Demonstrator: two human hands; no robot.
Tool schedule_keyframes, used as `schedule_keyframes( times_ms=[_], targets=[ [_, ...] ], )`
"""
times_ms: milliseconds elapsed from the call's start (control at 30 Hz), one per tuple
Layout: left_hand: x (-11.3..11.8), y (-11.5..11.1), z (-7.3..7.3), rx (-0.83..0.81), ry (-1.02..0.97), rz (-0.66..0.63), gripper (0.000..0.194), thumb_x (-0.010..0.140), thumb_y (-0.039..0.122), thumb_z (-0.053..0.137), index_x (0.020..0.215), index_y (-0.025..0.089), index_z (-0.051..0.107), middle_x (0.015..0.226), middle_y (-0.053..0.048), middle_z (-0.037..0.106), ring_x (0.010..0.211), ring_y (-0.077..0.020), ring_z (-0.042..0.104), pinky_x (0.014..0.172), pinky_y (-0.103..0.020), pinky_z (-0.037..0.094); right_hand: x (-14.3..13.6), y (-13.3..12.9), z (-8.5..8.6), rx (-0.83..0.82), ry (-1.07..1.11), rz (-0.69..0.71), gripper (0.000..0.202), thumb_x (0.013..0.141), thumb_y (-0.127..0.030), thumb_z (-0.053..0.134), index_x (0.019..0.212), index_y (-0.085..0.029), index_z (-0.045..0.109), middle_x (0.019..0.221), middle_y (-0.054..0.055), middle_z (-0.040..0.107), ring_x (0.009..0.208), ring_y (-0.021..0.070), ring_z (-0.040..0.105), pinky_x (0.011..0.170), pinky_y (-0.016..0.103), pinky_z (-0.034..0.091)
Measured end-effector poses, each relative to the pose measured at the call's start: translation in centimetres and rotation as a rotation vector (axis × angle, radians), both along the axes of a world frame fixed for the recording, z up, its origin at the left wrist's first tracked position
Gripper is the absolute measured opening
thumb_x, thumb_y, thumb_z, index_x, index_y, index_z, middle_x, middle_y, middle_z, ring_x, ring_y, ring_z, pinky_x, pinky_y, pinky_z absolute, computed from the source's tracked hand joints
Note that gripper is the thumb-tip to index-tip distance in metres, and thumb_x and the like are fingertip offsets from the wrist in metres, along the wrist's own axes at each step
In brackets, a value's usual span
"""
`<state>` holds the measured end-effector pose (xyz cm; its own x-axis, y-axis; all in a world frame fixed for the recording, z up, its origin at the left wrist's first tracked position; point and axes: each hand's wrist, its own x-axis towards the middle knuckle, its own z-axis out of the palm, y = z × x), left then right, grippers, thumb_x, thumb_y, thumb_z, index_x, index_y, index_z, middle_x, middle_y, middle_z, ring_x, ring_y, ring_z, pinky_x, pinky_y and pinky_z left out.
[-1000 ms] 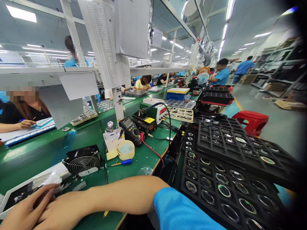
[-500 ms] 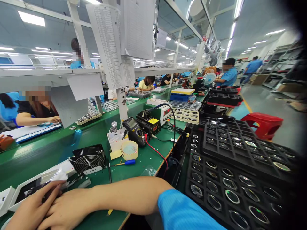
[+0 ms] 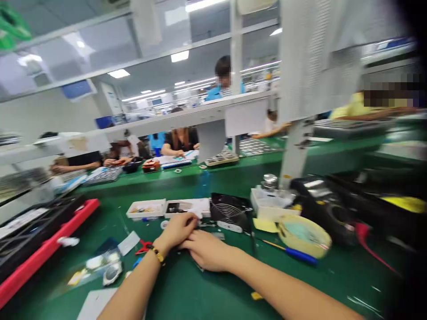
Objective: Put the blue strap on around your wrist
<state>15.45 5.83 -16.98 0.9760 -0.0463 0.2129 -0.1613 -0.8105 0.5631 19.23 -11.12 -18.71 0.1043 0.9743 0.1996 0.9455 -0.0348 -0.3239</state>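
My left hand (image 3: 179, 230), with a beaded bracelet (image 3: 158, 254) at the wrist, is closed with its fingers bent over the fingertips of my right hand (image 3: 211, 250). The two hands meet low over the green bench (image 3: 196, 293). My right fingers are curled under, and whatever they grip is hidden. Just behind the hands stand a white box (image 3: 206, 206) with dark contents and a black fan (image 3: 230, 211) with a wire guard. A red clip-like tool (image 3: 144, 246) lies left of my left wrist.
At the left is a black tray with a red edge (image 3: 76, 231). A plastic bag with a watch-like part (image 3: 112, 272) lies nearer. On the right are a yellowish round dish (image 3: 305, 235), a blue-handled screwdriver (image 3: 302, 256) and a blurred black meter (image 3: 327, 209). Co-workers sit across the bench.
My view has swung left, away from the dark trays of round parts on the right. The hands now appear mid-picture, still together; their grip looks much the same.
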Motion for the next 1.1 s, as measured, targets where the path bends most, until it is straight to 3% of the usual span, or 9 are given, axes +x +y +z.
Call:
schedule_keyframes(
  times_ms=[167, 367, 567, 800, 1100],
  targets=[
    [-0.1, 0.22, 0.21, 0.04, -0.014, 0.027, 0.027, 0.098, 0.028, 0.054, 0.113, 0.023, 0.076, 0.107, -0.003, 0.079, 0.096, -0.0228, 0.071, 0.083, -0.03, 0.05, 0.28, 0.18, -0.77, 0.048, 0.094, 0.007, 0.049, 0.096, -0.007, 0.051, 0.138, -0.027, 0.068, 0.14, 0.006, 0.061, 0.132, 0.0284, 0.056, 0.118, 0.051, 0.044],
    [-0.27, 0.14, 0.65, 0.057, -0.002, 0.034, 0.027, 0.099, 0.031, 0.053, 0.113, 0.025, 0.076, 0.102, -0.001, 0.079, 0.092, -0.0211, 0.071, 0.081, -0.029, 0.05, 0.51, 0.29, -1.16, 0.019, 0.078, 0.001, 0.048, 0.1, -0.01, 0.044, 0.141, -0.026, 0.065, 0.141, 0.006, 0.06, 0.133, 0.0271, 0.055, 0.117, 0.051, 0.045],
    [-0.18, 0.26, 0.52, 0.051, -0.002, 0.043, 0.027, 0.098, 0.029, 0.054, 0.113, 0.026, 0.076, 0.099, -0.001, 0.079, 0.089, -0.0202, 0.071, 0.079, -0.029, 0.05, 0.11, 0.19, -0.33, -0.001, 0.088, -0.012, 0.04, 0.106, -0.018, 0.04, 0.133, -0.024, 0.068, 0.137, 0.005, 0.063, 0.13, 0.0261, 0.058, 0.117, 0.051, 0.046],
    [-0.19, 0.41, 0.38, 0.033, -0.03, 0.027, 0.026, 0.099, 0.029, 0.054, 0.113, 0.026, 0.076, 0.1, -0.001, 0.079, 0.09, -0.0195, 0.071, 0.078, -0.028, 0.048, 0.11, 0.42, -0.7, 0.047, 0.058, -0.026, 0.037, 0.102, -0.02, 0.055, 0.137, -0.025, 0.066, 0.138, 0.005, 0.063, 0.128, 0.0268, 0.059, 0.114, 0.051, 0.049],
    [-0.32, 0.25, 0.71, 0.076, -0.002, 0.046, 0.029, 0.099, 0.031, 0.052, 0.114, 0.025, 0.076, 0.105, -0.002, 0.079, 0.092, -0.0221, 0.071, 0.079, -0.031, 0.049, 0.16, 0.26, -0.73, 0.061, 0.077, -0.011, 0.037, 0.103, -0.02, 0.053, 0.137, -0.024, 0.067, 0.138, 0.006, 0.063, 0.128, 0.0278, 0.059, 0.114, 0.053, 0.048]
  ],
)
